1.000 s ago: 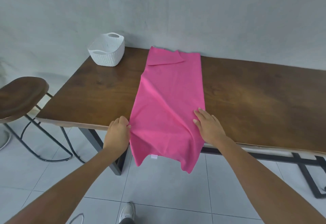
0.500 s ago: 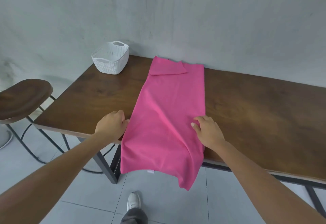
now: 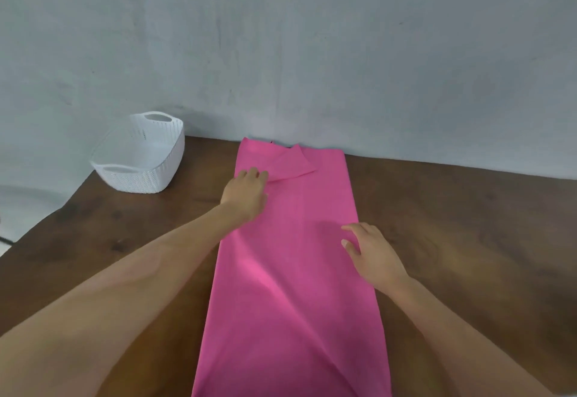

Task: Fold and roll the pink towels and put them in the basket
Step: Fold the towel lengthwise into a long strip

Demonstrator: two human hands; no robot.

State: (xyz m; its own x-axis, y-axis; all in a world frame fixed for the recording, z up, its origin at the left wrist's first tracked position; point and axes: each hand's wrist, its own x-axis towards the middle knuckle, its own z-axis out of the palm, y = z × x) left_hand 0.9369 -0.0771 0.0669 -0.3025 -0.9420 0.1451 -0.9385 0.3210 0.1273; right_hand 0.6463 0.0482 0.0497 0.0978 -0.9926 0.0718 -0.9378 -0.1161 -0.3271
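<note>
Pink towel [image 3: 290, 287] spans table [image 3: 468, 240] (edge to wall), both hands atop.

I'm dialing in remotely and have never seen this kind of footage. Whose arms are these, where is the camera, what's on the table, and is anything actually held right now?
There is no machine here: the two bare arms belong to a person, and the one picture comes from a wide-angle camera worn on their head, looking forward and down.

On the brown wooden table lies a long pink towel, spread lengthwise away from the person, with its far corner flipped over. A white basket stands at the far left corner, with no towel in it.

The left hand reaches to the towel's far left edge, fingertips at the flipped corner. The right hand rests on the towel's right edge, fingers relaxed. Neither hand shows a closed grip, so nothing is lifted or held.
</note>
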